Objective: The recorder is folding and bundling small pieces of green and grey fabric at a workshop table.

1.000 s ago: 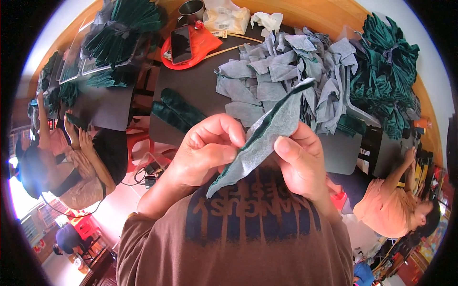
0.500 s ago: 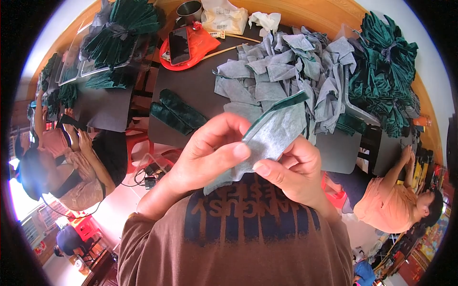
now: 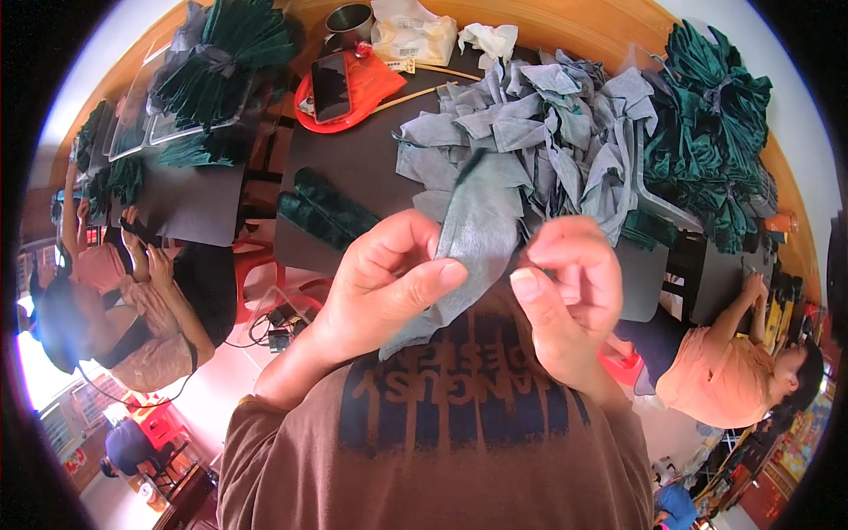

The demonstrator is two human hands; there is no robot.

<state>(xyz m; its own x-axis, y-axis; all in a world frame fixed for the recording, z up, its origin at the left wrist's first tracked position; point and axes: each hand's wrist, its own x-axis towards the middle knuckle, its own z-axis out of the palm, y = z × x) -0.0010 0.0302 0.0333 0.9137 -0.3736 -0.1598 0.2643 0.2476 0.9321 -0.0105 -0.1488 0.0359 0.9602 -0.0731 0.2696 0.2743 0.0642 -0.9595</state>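
My left hand (image 3: 389, 283) and my right hand (image 3: 565, 291) pinch one grey-green fabric piece (image 3: 473, 234) between thumbs and fingers, held up in front of my chest. The piece hangs down from my left thumb toward my brown shirt. Beyond it, on the dark table (image 3: 353, 168), lies a heap of several similar grey fabric pieces (image 3: 539, 132). A folded dark green velvet piece (image 3: 322, 208) rests on the table to the left of my hands.
Bundles of dark green velvet (image 3: 715, 132) pile up at the right and at the far left (image 3: 221, 62). A red tray with a phone (image 3: 340, 84), a metal cup (image 3: 349, 18) and white bags sit at the back. A seated person (image 3: 132, 291) is left, another person (image 3: 733, 362) right.
The fabric piece has been turned and drawn upright between my hands. My right hand has shifted up and rightward, with its fingers now curled over the edge.
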